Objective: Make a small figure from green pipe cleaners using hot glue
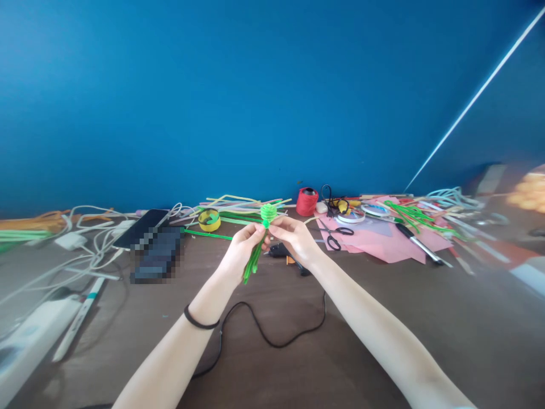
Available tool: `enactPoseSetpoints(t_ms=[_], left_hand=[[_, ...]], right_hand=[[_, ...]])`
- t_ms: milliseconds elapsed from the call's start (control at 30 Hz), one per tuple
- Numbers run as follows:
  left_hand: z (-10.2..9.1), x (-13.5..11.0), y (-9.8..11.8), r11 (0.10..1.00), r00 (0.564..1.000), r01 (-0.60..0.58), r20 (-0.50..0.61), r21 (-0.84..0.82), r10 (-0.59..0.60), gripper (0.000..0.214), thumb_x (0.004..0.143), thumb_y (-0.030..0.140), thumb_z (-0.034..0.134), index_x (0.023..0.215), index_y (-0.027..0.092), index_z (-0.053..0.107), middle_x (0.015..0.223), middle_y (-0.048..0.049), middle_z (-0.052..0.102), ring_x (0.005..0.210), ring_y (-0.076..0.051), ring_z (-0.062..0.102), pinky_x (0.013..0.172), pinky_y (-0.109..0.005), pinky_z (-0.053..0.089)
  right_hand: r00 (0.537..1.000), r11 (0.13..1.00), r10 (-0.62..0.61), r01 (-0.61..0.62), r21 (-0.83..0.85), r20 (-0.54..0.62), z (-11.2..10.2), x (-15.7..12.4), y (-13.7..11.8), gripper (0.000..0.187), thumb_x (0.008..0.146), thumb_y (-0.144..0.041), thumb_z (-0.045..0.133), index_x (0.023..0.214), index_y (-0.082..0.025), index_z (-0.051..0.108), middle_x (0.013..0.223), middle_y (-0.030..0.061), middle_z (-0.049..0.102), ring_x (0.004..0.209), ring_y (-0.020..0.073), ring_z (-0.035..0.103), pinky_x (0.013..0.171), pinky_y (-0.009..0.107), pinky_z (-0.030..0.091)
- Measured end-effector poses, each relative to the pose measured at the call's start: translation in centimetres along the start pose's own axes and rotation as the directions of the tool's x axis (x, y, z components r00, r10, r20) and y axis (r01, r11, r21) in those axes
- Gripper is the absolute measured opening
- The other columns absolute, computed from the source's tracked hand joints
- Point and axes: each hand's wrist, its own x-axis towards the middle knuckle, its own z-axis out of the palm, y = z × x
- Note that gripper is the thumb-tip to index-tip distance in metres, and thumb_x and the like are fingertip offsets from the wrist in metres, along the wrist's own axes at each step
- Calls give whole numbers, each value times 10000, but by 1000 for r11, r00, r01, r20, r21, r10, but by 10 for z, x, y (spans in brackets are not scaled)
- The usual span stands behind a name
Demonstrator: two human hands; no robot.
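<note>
Between both hands, above the table, is a bundle of green pipe cleaners (254, 258) topped by a bright green coiled head (268, 212). My left hand (248, 241) closes round the stems just under the coil, and their loose ends hang below it. The fingers of my right hand (293, 236) pinch at the base of the coil from the other side. Behind and below the right hand lies a black glue gun (279, 250), partly covered by the hand.
Scissors (334, 241) and a craft knife (419, 245) lie on pink sheets (383, 247) at right. A red spool (307, 201) and yellow tape roll (209, 220) stand behind. Phones (145, 227), white cables (100, 238) and a power strip (38, 335) occupy the left; a black cord (272, 343) crosses in front.
</note>
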Motion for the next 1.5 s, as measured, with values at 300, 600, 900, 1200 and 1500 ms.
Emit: enactPoseSetpoints(t_ms=[300,600,900,1200,1500], left_hand=[[11,-5,0,979,991,-56,-110,196,79,120,721,262,618,676,150,619,628,-8,616,571,-96,531,568,-187,418],[4,-7,-3,725,939,-150,-133,673,317,129,770,252,551,732,176,649,681,-39,668,631,-167,588,615,-238,400],[3,-7,3,634,945,-201,-23,747,326,195,797,249,506,663,177,628,615,-18,627,568,-135,532,573,-225,372],[-4,-5,17,974,961,134,217,181,-172,185,731,281,636,753,102,596,680,-36,626,573,-108,574,592,-225,447],[-4,-8,17,950,907,184,329,251,-262,232,788,332,570,781,103,601,655,-27,606,496,-85,528,512,-220,407]], right_hand=[[991,995,-4,-10,-103,-135,-3,2,0,188,636,-286,731,649,-165,587,578,-27,583,564,115,535,599,271,433],[982,987,21,-50,-151,-187,-1,0,4,174,628,-301,729,678,-163,634,646,-1,625,660,141,578,677,284,444],[993,989,18,-35,-144,-115,-5,1,4,180,652,-289,722,725,-165,613,668,-13,606,620,117,555,656,277,435],[973,998,59,-54,-27,224,-16,-2,-24,336,724,-262,680,1048,-235,593,898,12,601,713,114,560,656,258,464],[961,913,83,33,-408,265,-14,-10,-49,218,731,-190,653,917,-182,540,833,3,569,710,108,561,649,247,449]])
